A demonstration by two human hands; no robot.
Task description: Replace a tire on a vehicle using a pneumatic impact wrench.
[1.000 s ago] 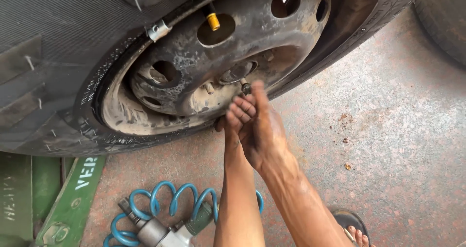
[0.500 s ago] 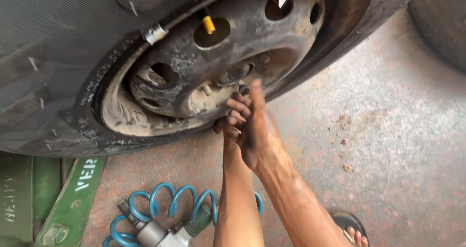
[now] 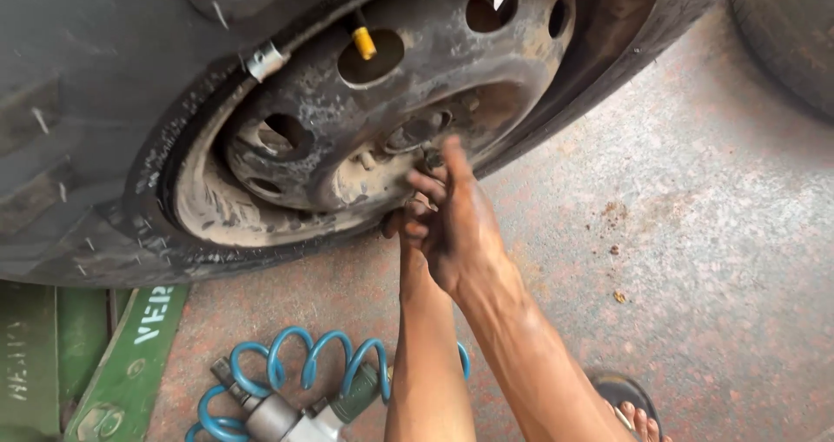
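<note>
At the wheel hub (image 3: 365, 168), both hands' (image 3: 452, 225) grips pinch a lug nut (image 3: 430, 158).

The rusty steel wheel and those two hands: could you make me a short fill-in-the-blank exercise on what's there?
1. Both hands, the right hand over the left hand, reach to the hub of the rusty steel ____.
2. The small valve cap poking through a rim hole is ____ in colour.
3. On the concrete floor beside the forearms lies a coiled ____ air hose.
4. The hose joins a grey ____ tool.

Missing words: wheel; yellow; blue; metal
</note>
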